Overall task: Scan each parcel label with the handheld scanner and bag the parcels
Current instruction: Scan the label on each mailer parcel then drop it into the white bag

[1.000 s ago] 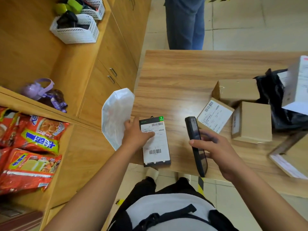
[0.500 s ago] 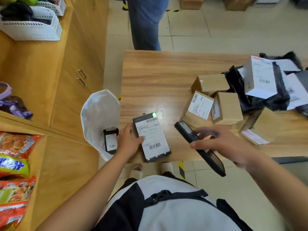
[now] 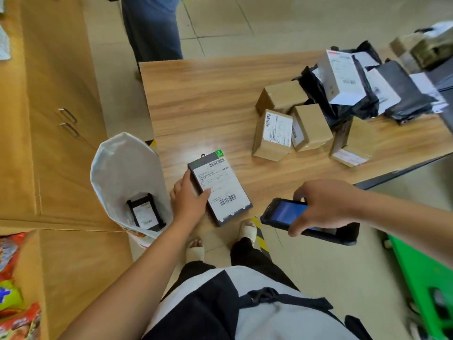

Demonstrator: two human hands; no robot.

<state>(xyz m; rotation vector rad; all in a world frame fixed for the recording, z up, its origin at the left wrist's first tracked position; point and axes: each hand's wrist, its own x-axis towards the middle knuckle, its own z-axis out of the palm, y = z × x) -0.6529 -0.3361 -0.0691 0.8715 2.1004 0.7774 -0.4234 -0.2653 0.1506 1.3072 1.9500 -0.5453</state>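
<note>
Scanner (image 3: pixel 286 213) has swung off the label: a second ago it pointed at the parcel (image 3: pixel 220 187), now the right hand (image 3: pixel 326 204) grips it flat, screen up, off the table (image 3: pixel 208 94) edge, right of the other grip. Left hand (image 3: pixel 190 200) pinches the parcel's left edge, thumb on the label, parcel lying on the table. Reads as scan done, bagging next: open bag (image 3: pixel 127 168) sits just left of that grip, bagged parcel (image 3: pixel 144 214) inside, boxes (image 3: pixel 272 133) beyond it likely unscanned
</note>
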